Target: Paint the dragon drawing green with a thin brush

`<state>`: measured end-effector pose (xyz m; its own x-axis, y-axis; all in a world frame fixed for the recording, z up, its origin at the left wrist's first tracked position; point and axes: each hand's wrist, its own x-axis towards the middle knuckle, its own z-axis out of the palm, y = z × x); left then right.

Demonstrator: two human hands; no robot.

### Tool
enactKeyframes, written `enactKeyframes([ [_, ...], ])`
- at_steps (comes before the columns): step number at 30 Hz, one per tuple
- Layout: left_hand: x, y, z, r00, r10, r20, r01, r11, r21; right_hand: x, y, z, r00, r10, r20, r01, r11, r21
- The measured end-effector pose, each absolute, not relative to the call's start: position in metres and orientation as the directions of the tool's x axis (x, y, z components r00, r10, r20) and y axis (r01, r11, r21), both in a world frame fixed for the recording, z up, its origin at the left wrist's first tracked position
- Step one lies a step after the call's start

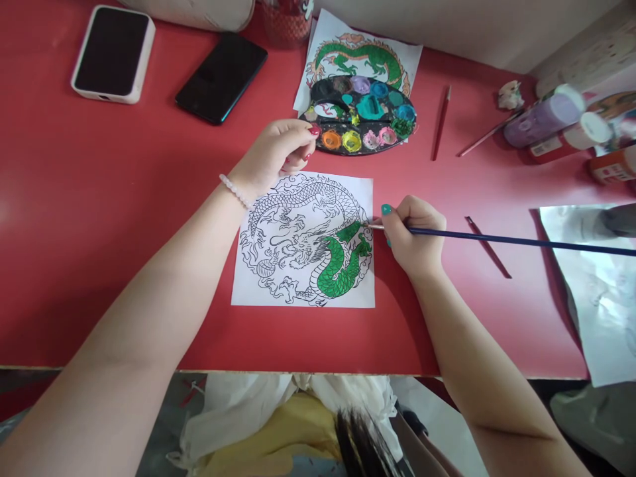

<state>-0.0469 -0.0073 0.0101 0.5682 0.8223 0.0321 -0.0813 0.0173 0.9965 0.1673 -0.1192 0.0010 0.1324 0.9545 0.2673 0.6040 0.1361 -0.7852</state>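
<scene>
My right hand (417, 235) is closed around a thin paintbrush (497, 238) with a long dark blue handle. The brush tip touches the right side of a white sheet with a dragon line drawing (278, 265). Part of the dragon's body there is painted green; the rest is black outline. My left hand (281, 149) is curled above the sheet's top edge, thumb and fingers drawn together at the left end of a black paint palette (365, 122). What lies between those fingers, if anything, is hidden. Blobs of orange, yellow, pink, blue and green fill the palette wells.
Under the palette lies a painted green dragon picture (342, 50). A black phone (221, 76) and a white-framed device (114, 53) sit on the red table (124, 172) at upper left. Paint bottles (546, 116), loose brushes (441, 122) and a silvery packet (591, 291) are on the right.
</scene>
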Motion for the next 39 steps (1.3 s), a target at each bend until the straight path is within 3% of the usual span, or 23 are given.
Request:
enactKeyframes([
  [8, -0.0467, -0.0066, 0.0093, 0.596, 0.796, 0.108, -0.177, -0.001, 0.984, 0.1677, -0.1184, 0.0006, 0.126, 0.953, 0.276, 0.588, 0.152, -0.795],
  [20, -0.0483, -0.0053, 0.0109, 0.597, 0.802, 0.007, 0.065, -0.057, 0.996, 0.1691, -0.1178, -0.0005, 0.121, 0.949, 0.292, 0.606, 0.162, -0.778],
  [25, -0.0487, -0.0044, 0.0089, 0.687, 0.726, 0.043, 0.137, -0.187, 0.973, 0.1695, -0.1179, -0.0008, 0.121, 0.95, 0.287, 0.592, 0.163, -0.79],
  [30, -0.05, -0.0033, 0.0063, 0.721, 0.693, -0.024, 0.205, -0.181, 0.962, 0.168, -0.1171, -0.0006, 0.141, 0.947, 0.288, 0.608, 0.147, -0.78],
  [39, -0.0465, -0.0068, 0.0124, 0.601, 0.799, -0.007, 0.135, -0.092, 0.987, 0.1674, -0.1167, -0.0002, 0.117, 0.948, 0.295, 0.618, 0.163, -0.769],
])
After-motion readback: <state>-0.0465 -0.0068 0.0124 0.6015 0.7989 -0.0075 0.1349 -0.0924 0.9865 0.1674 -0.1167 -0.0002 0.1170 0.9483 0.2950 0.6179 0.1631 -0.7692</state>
